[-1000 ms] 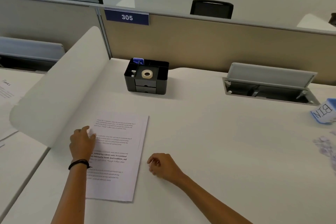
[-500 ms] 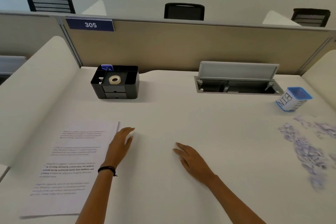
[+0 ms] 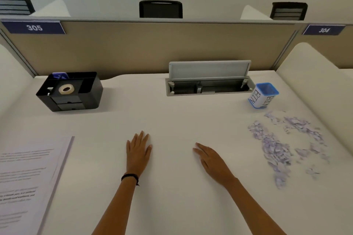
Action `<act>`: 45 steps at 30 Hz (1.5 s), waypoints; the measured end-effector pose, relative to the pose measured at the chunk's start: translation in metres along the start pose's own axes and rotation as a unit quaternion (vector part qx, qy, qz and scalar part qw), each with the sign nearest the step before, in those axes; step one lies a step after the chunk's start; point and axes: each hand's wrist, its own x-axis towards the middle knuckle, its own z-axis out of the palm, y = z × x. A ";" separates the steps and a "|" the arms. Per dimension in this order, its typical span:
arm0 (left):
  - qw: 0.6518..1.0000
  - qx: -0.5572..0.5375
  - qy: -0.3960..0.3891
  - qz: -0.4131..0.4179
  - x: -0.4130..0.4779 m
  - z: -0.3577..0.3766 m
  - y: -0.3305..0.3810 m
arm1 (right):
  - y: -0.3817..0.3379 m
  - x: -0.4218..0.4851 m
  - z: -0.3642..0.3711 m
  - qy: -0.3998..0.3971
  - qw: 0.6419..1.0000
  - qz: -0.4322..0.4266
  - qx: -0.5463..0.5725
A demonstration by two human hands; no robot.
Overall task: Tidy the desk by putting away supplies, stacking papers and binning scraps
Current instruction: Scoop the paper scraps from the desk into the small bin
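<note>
A stack of printed papers (image 3: pixel 28 179) lies flat at the desk's left edge. A black organiser (image 3: pixel 89 91) at the back left holds a tape roll (image 3: pixel 66 89) and a blue item (image 3: pixel 60 75). Torn purple paper scraps (image 3: pixel 277 147) are scattered on the right, just in front of a small blue-rimmed cup labelled BIN (image 3: pixel 263 96). My left hand (image 3: pixel 138 152) rests flat on the bare desk, to the right of the papers. My right hand (image 3: pixel 212 160) lies palm down beside it, left of the scraps. Both hands hold nothing.
A cable tray with its grey lid raised (image 3: pixel 209 80) is set into the white desk (image 3: pixel 172 120) at the back. Tan partition panels (image 3: pixel 152 47) close off the rear, and curved white dividers (image 3: pixel 315 74) stand on both sides. Black chairs show behind the partition.
The view has swung right, bringing the scraps and bin cup fully into sight. My left hand left the papers and now lies flat mid-desk. My right hand uncurled and moved right.
</note>
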 end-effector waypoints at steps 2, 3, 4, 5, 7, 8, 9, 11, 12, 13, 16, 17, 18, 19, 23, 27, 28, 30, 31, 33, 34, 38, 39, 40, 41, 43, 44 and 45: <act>1.000 0.009 -0.004 0.002 0.004 0.012 0.024 | 0.018 -0.007 -0.012 -0.005 1.000 0.003 0.003; 1.000 0.015 -0.005 0.004 0.006 0.018 0.036 | 0.027 -0.009 -0.018 -0.009 1.000 0.004 0.003; 1.000 0.021 -0.004 0.007 0.008 0.025 0.047 | 0.036 -0.011 -0.023 -0.013 1.000 0.006 0.005; 1.000 0.024 -0.005 0.007 0.010 0.031 0.060 | 0.045 -0.013 -0.028 -0.017 1.000 0.006 0.007; 1.000 0.026 -0.009 0.004 0.014 0.043 0.085 | 0.063 -0.017 -0.037 -0.031 1.000 -0.001 0.007; 1.000 0.028 -0.012 0.002 0.016 0.049 0.098 | 0.072 -0.019 -0.042 -0.038 0.999 -0.007 0.007; 0.999 0.030 -0.016 0.001 0.017 0.055 0.111 | 0.080 -0.021 -0.047 -0.045 0.999 -0.009 0.008; 0.999 0.035 -0.021 0.007 0.019 0.067 0.135 | 0.095 -0.026 -0.058 -0.050 0.999 0.001 0.014; 0.999 0.037 -0.022 0.010 0.019 0.073 0.147 | 0.103 -0.030 -0.064 -0.047 0.999 0.008 0.020; 0.999 0.038 -0.024 0.012 0.019 0.080 0.160 | 0.111 -0.033 -0.069 -0.041 0.999 0.014 0.028; 0.999 0.037 -0.027 0.024 0.021 0.098 0.193 | 0.140 -0.047 -0.086 -0.018 0.999 0.033 0.039; 0.998 0.040 -0.025 0.028 0.023 0.103 0.201 | 0.151 -0.050 -0.092 -0.008 0.999 0.039 0.034; 0.998 0.042 -0.022 0.031 0.026 0.107 0.208 | 0.162 -0.053 -0.099 0.004 0.998 0.049 0.029; 0.998 0.044 -0.021 0.030 0.027 0.111 0.214 | 0.172 -0.057 -0.105 0.015 0.998 0.060 0.026; 0.998 0.052 -0.008 0.031 0.036 0.120 0.224 | 0.205 -0.067 -0.121 0.025 0.993 0.110 0.037; 0.998 0.058 0.003 0.029 0.039 0.124 0.222 | 0.224 -0.069 -0.121 0.008 0.990 0.127 0.054; 0.998 0.060 0.008 0.028 0.039 0.125 0.223 | 0.226 -0.067 -0.120 0.008 0.991 0.123 0.053; 0.998 0.058 0.016 0.019 0.039 0.126 0.228 | 0.225 -0.066 -0.116 0.000 0.992 0.111 0.055; 0.998 0.054 0.017 0.015 0.039 0.126 0.232 | 0.223 -0.065 -0.113 -0.009 0.994 0.097 0.059; 0.999 0.030 0.006 0.024 0.039 0.129 0.245 | 0.219 -0.063 -0.107 -0.028 0.996 0.054 0.070; 0.999 0.009 -0.009 0.045 0.040 0.132 0.255 | 0.217 -0.062 -0.106 -0.033 0.996 0.039 0.077; 0.976 -0.062 -0.096 0.187 0.044 0.142 0.309 | 0.221 -0.056 -0.111 0.013 0.996 0.047 0.081; 0.965 -0.077 -0.113 0.225 0.045 0.143 0.322 | 0.223 -0.056 -0.114 0.037 0.994 0.052 0.084; 0.954 -0.089 -0.124 0.258 0.046 0.144 0.332 | 0.226 -0.055 -0.117 0.060 0.992 0.060 0.095; 0.946 -0.087 -0.119 0.290 0.047 0.145 0.341 | 0.230 -0.056 -0.121 0.080 0.989 0.068 0.107; 0.934 -0.060 -0.069 0.346 0.050 0.151 0.352 | 0.238 -0.055 -0.130 0.117 0.981 0.087 0.132; 0.930 -0.044 -0.055 0.360 0.051 0.153 0.355 | 0.242 -0.054 -0.135 0.131 0.975 0.097 0.147; 0.931 -0.031 -0.049 0.360 0.051 0.154 0.356 | 0.246 -0.053 -0.140 0.144 0.970 0.108 0.166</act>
